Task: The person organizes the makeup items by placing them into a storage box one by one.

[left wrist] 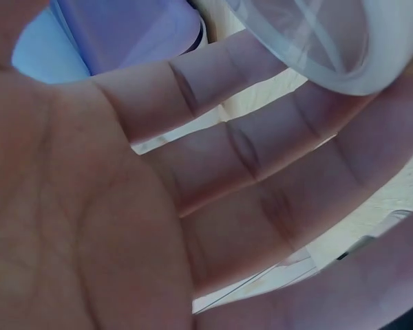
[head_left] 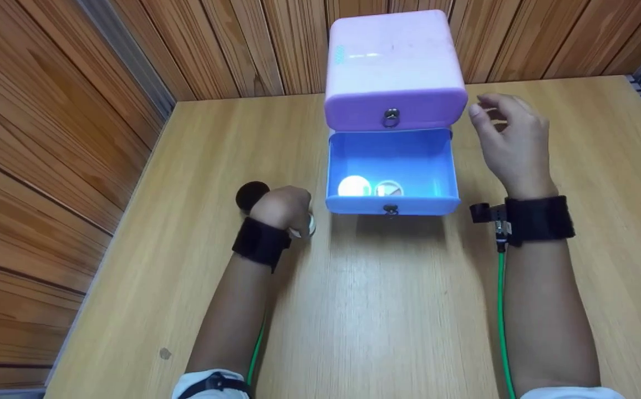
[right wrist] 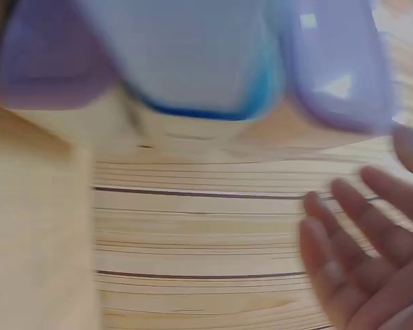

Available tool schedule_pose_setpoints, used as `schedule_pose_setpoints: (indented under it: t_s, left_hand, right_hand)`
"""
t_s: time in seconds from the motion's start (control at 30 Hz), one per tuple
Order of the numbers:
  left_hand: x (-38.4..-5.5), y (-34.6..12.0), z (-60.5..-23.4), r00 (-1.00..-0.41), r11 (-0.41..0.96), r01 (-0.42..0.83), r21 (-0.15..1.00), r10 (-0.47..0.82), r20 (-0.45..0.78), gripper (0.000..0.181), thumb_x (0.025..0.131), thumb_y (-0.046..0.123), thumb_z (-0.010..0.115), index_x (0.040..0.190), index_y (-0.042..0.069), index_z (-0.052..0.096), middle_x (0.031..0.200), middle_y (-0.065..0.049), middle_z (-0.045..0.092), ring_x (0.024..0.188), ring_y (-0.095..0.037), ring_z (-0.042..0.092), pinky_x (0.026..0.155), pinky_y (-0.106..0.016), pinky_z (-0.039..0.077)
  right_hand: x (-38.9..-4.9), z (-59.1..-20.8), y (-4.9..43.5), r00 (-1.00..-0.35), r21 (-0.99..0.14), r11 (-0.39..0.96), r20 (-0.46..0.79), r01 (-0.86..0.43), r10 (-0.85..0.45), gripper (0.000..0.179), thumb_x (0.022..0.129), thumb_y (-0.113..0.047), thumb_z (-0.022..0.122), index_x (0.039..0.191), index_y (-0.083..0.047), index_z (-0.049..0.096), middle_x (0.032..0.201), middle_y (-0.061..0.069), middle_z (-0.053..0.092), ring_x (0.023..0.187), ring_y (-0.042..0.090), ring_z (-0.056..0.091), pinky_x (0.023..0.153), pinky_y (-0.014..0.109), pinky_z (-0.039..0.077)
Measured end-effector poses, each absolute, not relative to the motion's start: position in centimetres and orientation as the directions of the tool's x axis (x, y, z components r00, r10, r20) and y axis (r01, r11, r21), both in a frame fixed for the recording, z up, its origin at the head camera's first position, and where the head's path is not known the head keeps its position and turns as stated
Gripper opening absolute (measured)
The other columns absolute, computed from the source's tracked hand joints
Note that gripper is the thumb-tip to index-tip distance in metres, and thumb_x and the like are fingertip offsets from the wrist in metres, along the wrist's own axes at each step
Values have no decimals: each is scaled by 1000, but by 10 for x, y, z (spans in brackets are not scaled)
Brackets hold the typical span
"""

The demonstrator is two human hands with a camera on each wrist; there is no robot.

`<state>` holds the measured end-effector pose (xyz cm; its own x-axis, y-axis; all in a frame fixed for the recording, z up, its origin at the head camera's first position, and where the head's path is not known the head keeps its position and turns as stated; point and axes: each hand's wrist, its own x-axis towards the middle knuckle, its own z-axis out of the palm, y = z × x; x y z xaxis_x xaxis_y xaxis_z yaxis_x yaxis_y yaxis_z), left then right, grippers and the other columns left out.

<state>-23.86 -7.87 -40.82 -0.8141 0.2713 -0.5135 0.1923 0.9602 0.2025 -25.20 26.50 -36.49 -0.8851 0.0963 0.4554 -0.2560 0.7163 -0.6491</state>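
Observation:
A small drawer box [head_left: 395,47] with a pink top stands near the back wall. Its purple upper drawer [head_left: 354,111] is closed and has a ring pull. Below, the blue drawer [head_left: 437,206] is pulled out, with a bright white round piece [head_left: 354,186] and a round see-through-topped piece [head_left: 390,189] inside. To its left, my left hand [head_left: 283,208] pinches a round whitish see-through plastic container [left wrist: 392,41] at the fingertips, low over the table. My right hand [head_left: 517,141] hovers beside the box's right side, fingers loosely bent and holding nothing.
A black round disc [head_left: 251,195] shows just behind my left hand. Wood-plank walls [head_left: 232,50] border the table [head_left: 387,310] at the back and left. Green cables [head_left: 501,310] run along both forearms from the black wrist straps [head_left: 539,219].

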Motion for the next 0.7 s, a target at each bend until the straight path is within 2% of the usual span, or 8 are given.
schedule_pose_setpoints:
  t_s: [0.07, 0.13, 0.23, 0.3, 0.4, 0.53, 0.63, 0.7]
  left_hand:
    - [-238, -77, -406, -813, 959, 180, 219, 270, -516, 17, 68, 8, 79, 74, 8, 64, 72, -1, 60, 62, -18, 52, 53, -29, 46]
    - [-238, -76, -404, -811, 959, 168, 228, 266, -521, 14, 69, 7, 78, 74, 7, 65, 71, -1, 61, 61, -18, 53, 52, -28, 46]
    - [-235, -77, -397, -811, 961, 133, 241, 245, -531, 11, 72, 9, 76, 71, 7, 64, 67, -1, 59, 57, -17, 52, 51, -28, 46]
    - [-234, -78, -392, -819, 959, 122, 256, 243, -521, 13, 75, 10, 74, 70, 7, 63, 65, 0, 56, 56, -16, 51, 51, -27, 45]
    - [-230, -82, -384, -845, 951, 118, 286, 247, -474, 18, 80, 11, 70, 68, 8, 56, 63, 1, 49, 54, -16, 48, 51, -28, 44]
    - [-224, -88, -373, -908, 927, 203, 314, 298, -293, 17, 80, 12, 66, 70, 12, 52, 67, 0, 49, 58, -17, 48, 52, -31, 42]
    - [-219, -92, -363, -934, 905, 281, 320, 335, -128, 12, 82, 19, 67, 78, 12, 58, 77, -2, 55, 66, -18, 51, 55, -33, 44]
    - [-215, -93, -357, -937, 895, 326, 305, 348, -17, 15, 83, 25, 69, 89, 11, 64, 83, -2, 57, 70, -18, 54, 57, -33, 46]
  right_hand:
    - [-258, -376, 271, -879, -675, 687, 464, -269, 112, 40, 100, -36, 54, 127, -9, 65, 122, 4, 66, 105, 21, 63, 86, 29, 51]
    - [-263, -387, 276, -896, -679, 680, 437, -275, 74, 38, 101, -29, 53, 132, -10, 62, 127, 5, 63, 108, 23, 62, 89, 34, 52]
    - [-267, -399, 279, -952, -687, 687, 305, -237, -23, 42, 102, -17, 51, 143, -15, 50, 139, 7, 54, 114, 28, 59, 91, 44, 51]
    - [-269, -406, 280, -975, -686, 697, 200, -209, -96, 52, 100, -10, 51, 150, -18, 40, 143, 11, 49, 116, 33, 58, 90, 48, 51]
    - [-273, -414, 278, -983, -685, 707, 73, -172, -168, 59, 97, -14, 55, 152, -18, 35, 143, 16, 48, 115, 38, 57, 91, 52, 49]
    - [-276, -422, 276, -977, -679, 715, 12, -163, -212, 50, 97, -19, 58, 144, -10, 44, 136, 20, 53, 115, 41, 57, 96, 55, 45]
    - [-277, -428, 275, -974, -645, 743, 5, -178, -229, 32, 98, -12, 55, 129, -5, 54, 123, 20, 60, 110, 35, 57, 95, 53, 44]
    - [-277, -431, 273, -971, -610, 767, 19, -199, -237, 20, 98, -9, 52, 117, -5, 58, 111, 17, 63, 102, 30, 57, 93, 50, 44]
